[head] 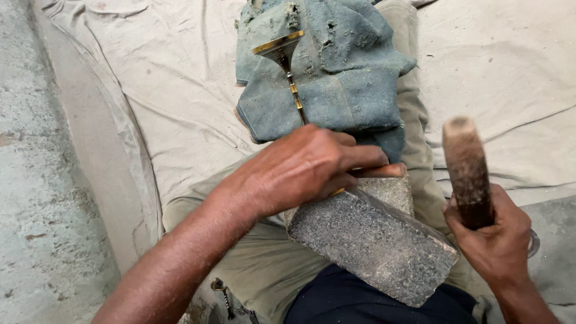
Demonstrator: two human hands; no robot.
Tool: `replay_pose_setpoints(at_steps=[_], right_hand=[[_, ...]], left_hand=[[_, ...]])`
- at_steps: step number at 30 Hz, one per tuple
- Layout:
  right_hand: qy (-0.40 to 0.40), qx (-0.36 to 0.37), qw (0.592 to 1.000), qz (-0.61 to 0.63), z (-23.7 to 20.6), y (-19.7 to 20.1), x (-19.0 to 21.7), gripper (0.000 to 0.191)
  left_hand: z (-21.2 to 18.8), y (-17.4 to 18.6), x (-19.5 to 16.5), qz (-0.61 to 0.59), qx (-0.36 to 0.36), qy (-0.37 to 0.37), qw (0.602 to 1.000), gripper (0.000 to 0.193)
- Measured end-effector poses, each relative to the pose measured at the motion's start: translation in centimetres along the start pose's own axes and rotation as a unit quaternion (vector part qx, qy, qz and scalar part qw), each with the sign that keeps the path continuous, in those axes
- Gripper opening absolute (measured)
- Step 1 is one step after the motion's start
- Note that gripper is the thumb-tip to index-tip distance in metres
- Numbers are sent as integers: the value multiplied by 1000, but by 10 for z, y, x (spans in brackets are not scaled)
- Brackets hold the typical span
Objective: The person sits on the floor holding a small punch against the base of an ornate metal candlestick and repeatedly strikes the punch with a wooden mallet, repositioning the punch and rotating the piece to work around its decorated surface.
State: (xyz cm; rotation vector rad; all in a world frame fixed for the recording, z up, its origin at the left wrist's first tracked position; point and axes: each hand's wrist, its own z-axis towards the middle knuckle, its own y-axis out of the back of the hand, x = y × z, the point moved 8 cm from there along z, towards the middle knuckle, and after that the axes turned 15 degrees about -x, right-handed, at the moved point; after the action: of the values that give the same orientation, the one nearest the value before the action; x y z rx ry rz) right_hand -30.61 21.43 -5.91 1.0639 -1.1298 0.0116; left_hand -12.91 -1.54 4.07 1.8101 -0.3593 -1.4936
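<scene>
While left hand pinches brass rod on stone block, right hand grips mallet.

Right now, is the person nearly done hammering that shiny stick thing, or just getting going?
It looks mid-job. Already set up: a stone block rests on the lap, and a worn blue cloth covers the leg. In hand: the left hand presses a slim brass piece with a flared end near the block, while the right hand holds a wooden mallet raised. How much shaping is left can't be told.
</scene>
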Motion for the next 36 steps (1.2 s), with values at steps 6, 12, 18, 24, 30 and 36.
replay_pose_setpoints(at_steps=[6, 12, 18, 24, 30, 36], right_hand=[[39, -12, 999, 5, -3, -4, 5, 26], [65, -71, 995, 21, -4, 8, 18, 17], [85, -43, 995, -6, 6, 5, 30, 15], [75, -41, 996, -34, 11, 2, 29, 14], [83, -47, 995, -4, 13, 6, 34, 14], [57, -44, 997, 8, 12, 8, 32, 24]], left_hand=[[2, 16, -13, -34, -53, -59, 996, 38], [1, 23, -14, -32, -47, -60, 997, 35], [0, 20, -11, -35, -52, -68, 996, 24], [3, 19, -10, -2, -54, -79, 995, 29], [3, 19, -8, -36, -42, -47, 997, 32], [0, 24, -11, -42, -65, -68, 995, 40]])
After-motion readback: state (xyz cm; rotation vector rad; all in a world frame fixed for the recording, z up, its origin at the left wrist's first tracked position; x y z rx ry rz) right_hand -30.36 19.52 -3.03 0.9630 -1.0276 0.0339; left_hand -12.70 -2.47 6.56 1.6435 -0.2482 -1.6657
